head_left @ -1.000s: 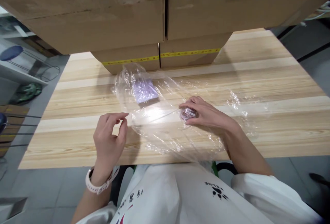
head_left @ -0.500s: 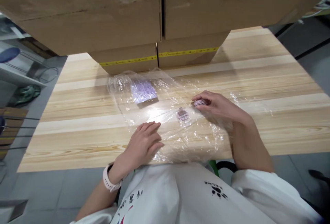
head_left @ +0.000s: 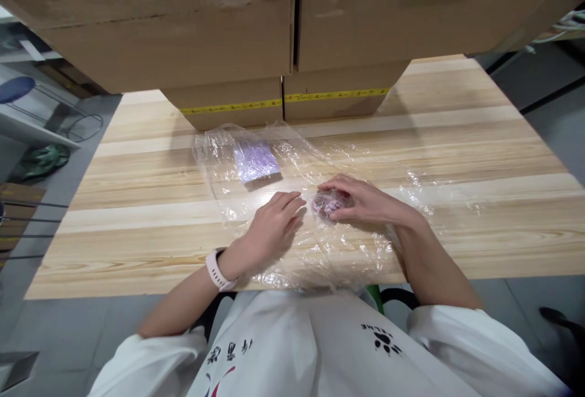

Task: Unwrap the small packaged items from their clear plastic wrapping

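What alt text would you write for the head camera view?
Two bare hands rest on a clear plastic sheet on a wooden table: the right hand pinches a small purple item, the left hand lies flat beside it.

Pale striped-wood table (head_left: 479,141) fills the middle, with big cardboard boxes (head_left: 183,19) stacked along the top of the frame – yellow tape on the lower ones. Grey tiled floor (head_left: 55,336) at lower left, a blue stool (head_left: 18,89) at upper left.

Bright even overhead light, white glare on the plastic film (head_left: 269,199), soft shadow under the cardboard boxes (head_left: 228,50), wide-angle bending at edges, slight softness.
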Action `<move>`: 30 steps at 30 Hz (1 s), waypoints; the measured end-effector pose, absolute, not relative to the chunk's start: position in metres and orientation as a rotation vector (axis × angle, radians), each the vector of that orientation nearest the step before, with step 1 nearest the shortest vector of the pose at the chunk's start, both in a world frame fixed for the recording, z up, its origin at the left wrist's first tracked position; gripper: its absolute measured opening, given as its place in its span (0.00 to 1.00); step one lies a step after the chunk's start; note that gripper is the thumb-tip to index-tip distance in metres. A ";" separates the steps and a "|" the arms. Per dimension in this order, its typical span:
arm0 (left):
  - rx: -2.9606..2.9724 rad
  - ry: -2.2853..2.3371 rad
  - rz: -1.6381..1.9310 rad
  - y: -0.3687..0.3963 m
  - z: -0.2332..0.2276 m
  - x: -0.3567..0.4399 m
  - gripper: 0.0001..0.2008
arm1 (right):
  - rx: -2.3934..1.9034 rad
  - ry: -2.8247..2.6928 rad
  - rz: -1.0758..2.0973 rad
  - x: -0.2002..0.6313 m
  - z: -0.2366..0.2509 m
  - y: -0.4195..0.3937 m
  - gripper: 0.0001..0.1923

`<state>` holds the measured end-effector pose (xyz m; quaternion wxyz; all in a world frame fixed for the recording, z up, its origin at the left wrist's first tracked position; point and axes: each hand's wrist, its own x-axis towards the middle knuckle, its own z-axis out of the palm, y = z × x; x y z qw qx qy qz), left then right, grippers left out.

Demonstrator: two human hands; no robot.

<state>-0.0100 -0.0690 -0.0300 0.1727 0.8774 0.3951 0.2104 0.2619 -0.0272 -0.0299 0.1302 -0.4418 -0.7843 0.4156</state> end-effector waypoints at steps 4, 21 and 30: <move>2.548 1.126 0.446 -0.051 -0.032 0.001 0.16 | -1.311 -2.292 1.247 0.260 -0.029 -0.029 0.31; 2.593 1.248 0.432 -0.050 -0.032 0.008 0.10 | -1.038 -2.076 1.762 0.242 -0.017 -0.038 0.20; 1.619 1.066 0.795 -0.040 -0.003 0.005 0.08 | -0.811 -1.828 1.721 0.281 -0.010 -0.032 0.21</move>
